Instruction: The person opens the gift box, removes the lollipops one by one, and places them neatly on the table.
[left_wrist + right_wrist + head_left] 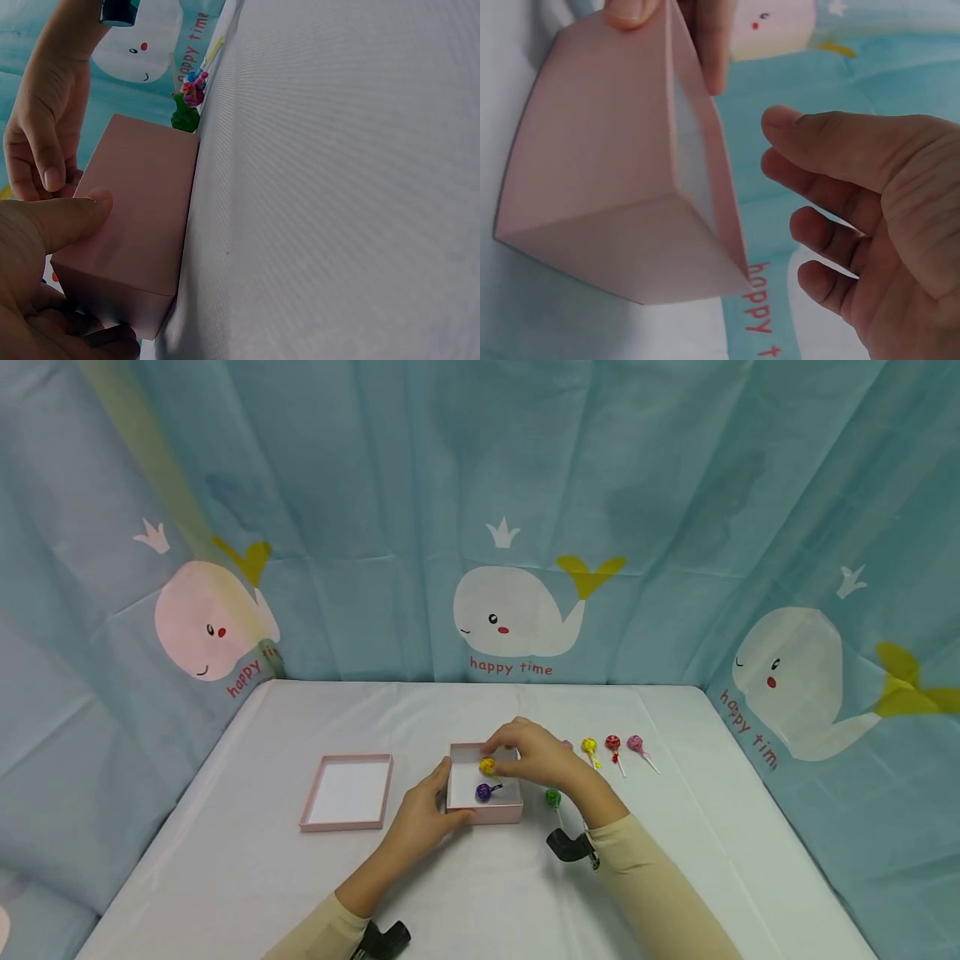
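A pink open-topped box [497, 815] stands upright on the table, and my left hand [420, 814] grips its left side. In the left wrist view the left thumb [79, 217] presses one wall while the fingers bend around a corner. Inside the box are a purple lollipop [483, 793] and a yellow lollipop [487, 766]. My right hand [542, 758] hovers over the box, with thumb and index fingertips beside the yellow lollipop. From the right wrist view, that hand [885, 202] has loosely bent fingers, apart from the box wall, and nothing shows between them.
Left of the box lies a shallow pink lid [346, 826] with a white inside. To the right are a green lollipop [552, 797], another yellow lollipop [589, 745], a red lollipop [612, 742] and a pink lollipop [636, 743]. The right arm partly hides that area. A whale-print curtain [360, 527] surrounds the table.
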The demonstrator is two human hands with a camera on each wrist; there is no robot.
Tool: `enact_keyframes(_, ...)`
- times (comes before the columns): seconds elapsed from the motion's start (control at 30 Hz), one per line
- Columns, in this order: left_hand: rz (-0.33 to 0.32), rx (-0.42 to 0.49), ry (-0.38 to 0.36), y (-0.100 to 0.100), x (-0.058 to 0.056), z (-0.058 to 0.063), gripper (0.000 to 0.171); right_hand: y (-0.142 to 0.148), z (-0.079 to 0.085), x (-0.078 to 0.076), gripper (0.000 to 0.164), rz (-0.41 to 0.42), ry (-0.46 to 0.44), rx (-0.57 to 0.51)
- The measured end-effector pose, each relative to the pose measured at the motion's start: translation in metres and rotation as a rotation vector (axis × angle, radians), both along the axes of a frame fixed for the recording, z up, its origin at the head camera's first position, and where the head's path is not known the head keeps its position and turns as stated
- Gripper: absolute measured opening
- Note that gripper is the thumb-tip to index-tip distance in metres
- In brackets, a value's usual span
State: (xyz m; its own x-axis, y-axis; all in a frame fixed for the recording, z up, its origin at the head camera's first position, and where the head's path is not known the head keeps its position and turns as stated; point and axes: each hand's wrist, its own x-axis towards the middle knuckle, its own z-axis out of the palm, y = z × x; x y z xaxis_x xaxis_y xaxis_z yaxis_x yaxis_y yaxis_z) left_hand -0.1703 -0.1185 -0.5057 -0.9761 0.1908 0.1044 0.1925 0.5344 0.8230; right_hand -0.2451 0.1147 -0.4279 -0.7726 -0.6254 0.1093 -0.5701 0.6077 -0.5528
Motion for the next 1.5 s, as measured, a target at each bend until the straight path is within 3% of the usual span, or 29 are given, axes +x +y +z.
enact_keyframes(0.23, -0.011, 0.007, -0.001, -0.001, 0.000, 0.000, 0.100, -0.011, -0.017, -0.006, 0.025, 0.025, -0.062, 0.023)
enact_keyframes(0.57, -0.023, 0.003, 0.014, -0.002, 0.000, -0.001, 0.100, -0.022, -0.030, -0.007, 0.023, 0.051, -0.077, 0.064)
enact_keyframes(0.97, -0.009, -0.012, 0.027, 0.000, 0.001, 0.002, 0.098, -0.026, -0.047, -0.007, 0.023, 0.047, 0.042, 0.191)
enact_keyframes(1.5, 0.000, -0.019, 0.028, 0.001, 0.000, 0.001, 0.099, -0.031, -0.047, -0.003, 0.024, 0.086, 0.184, 0.358)
